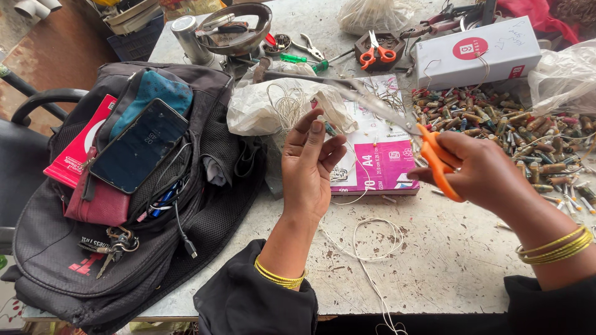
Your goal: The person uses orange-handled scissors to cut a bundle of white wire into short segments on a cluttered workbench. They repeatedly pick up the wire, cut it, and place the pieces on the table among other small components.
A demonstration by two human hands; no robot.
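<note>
Near edge: loose white thin wire coil [372, 239] on worn grey tabletop [447, 267], uncut strands trailing. Left hand [308, 164] pinches small cylindrical component w/ wire lead [327, 128] at fingertips, raised. Right hand [481, 170] closed round orange-handled scissors [406, 118], blades partly open beside it. Far: big heap of brown/green capacitor-like parts [496, 118] on the right looks unprocessed; judging most work left.

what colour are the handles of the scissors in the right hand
Orange, seen in the head view: scissors held in the right hand.
</note>
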